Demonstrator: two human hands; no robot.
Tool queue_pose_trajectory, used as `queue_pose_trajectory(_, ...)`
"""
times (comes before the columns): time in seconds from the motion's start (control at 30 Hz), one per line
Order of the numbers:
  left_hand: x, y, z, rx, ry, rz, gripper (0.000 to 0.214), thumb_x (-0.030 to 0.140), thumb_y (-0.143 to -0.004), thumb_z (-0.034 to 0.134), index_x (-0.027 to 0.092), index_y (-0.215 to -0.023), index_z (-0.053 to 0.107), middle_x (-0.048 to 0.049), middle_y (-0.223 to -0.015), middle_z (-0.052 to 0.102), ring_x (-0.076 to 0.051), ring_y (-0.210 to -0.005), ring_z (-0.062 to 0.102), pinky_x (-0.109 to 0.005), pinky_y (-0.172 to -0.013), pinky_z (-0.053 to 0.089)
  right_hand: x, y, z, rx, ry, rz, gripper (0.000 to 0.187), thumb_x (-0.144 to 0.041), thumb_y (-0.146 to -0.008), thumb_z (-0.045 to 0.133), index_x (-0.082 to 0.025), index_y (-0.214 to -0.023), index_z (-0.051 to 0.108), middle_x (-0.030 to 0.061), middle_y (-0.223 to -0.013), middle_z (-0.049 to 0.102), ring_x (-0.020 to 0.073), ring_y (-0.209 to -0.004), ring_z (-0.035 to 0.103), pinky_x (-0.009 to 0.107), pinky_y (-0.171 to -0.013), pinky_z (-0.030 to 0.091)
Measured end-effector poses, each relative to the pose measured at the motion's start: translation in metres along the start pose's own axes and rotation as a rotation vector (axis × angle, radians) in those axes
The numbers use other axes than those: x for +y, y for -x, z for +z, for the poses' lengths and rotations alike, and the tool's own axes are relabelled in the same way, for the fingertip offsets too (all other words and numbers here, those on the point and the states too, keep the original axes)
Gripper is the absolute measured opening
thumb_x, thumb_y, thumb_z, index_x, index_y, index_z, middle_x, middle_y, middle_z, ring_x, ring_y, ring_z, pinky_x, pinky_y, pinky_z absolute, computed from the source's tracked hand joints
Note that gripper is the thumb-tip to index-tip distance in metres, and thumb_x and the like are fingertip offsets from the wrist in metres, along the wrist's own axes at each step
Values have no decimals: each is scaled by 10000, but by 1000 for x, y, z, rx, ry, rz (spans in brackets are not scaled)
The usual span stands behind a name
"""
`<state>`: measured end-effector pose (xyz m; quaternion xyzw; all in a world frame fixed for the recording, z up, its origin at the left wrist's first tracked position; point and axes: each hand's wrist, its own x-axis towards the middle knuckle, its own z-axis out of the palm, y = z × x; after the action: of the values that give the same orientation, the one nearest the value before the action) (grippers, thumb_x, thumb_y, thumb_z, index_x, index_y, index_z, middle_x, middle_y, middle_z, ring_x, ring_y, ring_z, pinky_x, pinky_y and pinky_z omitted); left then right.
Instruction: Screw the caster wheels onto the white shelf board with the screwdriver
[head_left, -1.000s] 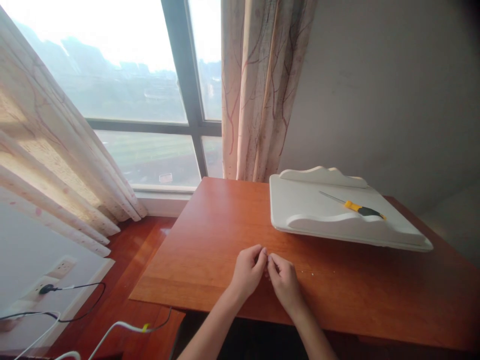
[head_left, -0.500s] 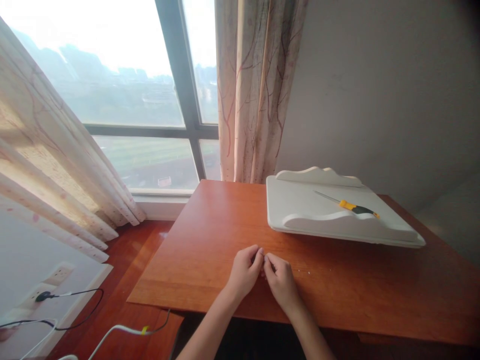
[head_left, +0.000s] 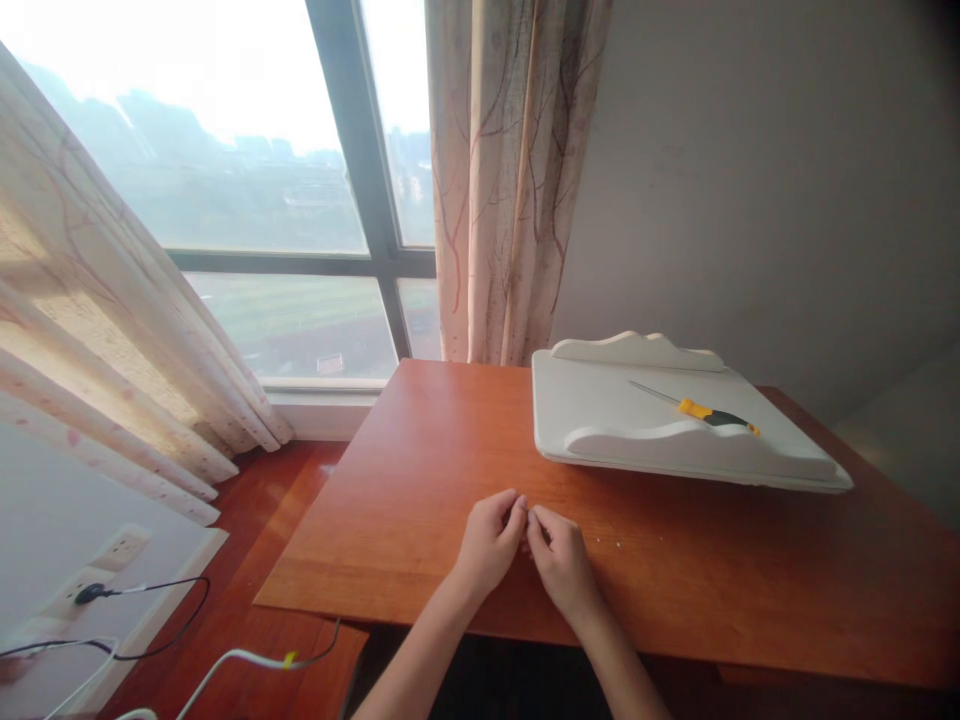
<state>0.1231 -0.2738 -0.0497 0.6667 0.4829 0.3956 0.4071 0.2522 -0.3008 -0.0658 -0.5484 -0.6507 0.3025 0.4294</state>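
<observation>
My left hand point(head_left: 491, 535) and my right hand point(head_left: 559, 550) meet fingertip to fingertip just above the near part of the brown wooden table point(head_left: 405, 500). Both are closed in a pinch, thumbs and forefingers together. Whatever they hold is too small or hidden for me to make out. A few tiny white bits point(head_left: 618, 544) lie on the wood just right of my right hand. Farther off to the right, a screwdriver point(head_left: 697, 411) with a yellow and black handle rests on a white board with wavy side rails point(head_left: 600, 395), out of reach of both hands' present position.
Behind the table hang patterned curtains point(head_left: 502, 200) beside a window point(head_left: 285, 320). At lower left, a black plug point(head_left: 90, 593) sits in a wall socket, and a white cable point(head_left: 232, 657) runs near the table's left front corner. A grey wall point(head_left: 750, 180) stands behind the board.
</observation>
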Motion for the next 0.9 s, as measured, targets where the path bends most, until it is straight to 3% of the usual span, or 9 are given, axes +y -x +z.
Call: queue_pose_trajectory(0.9, -3, -1, 1, 4, -24, 7, 420, 429, -978, 429, 205, -634, 341, 40, -589, 388, -120, -583, 347, -264, -575, 260, 0, -1, 0, 23, -11, -13, 398, -345, -1010, 405, -213, -641, 473, 8, -620, 577, 147, -578, 528, 267, -572, 333)
